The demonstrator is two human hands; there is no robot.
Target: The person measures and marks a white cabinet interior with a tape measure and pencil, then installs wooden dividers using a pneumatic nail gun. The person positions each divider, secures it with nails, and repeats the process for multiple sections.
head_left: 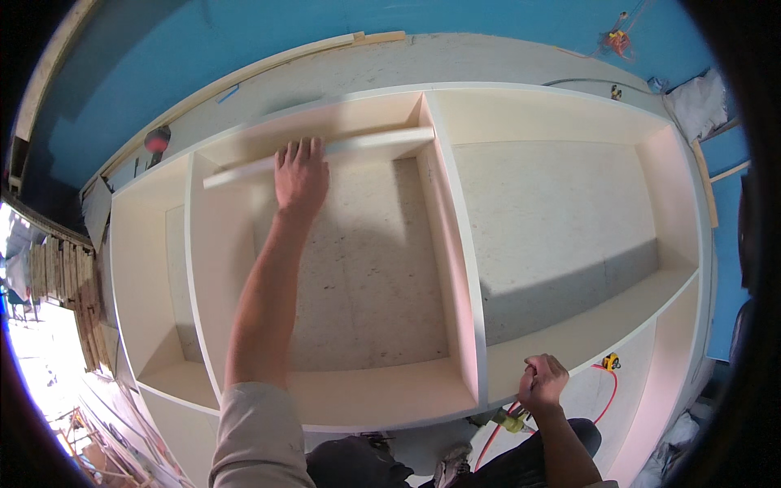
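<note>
Pale, cream-painted loose shelf board (325, 152) lay across the middle bay of the large cream wooden cabinet carcass (468, 268), towards twelve o'clock. The left hand (300, 176) pressed flat on it, fingers spread, clamping nothing. The right hand (543, 381), curled closed on the carcass's front edge at five o'clock, braced. Steady downward pressure would likely keep the board level.

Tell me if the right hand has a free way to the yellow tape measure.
Probably yes: the right hand rests on the cabinet edge, and the tape measure lies close beside it with nothing between.

Left hand (301, 175) stretched forward, fingers flat; right hand (543, 381) curled low.
</note>
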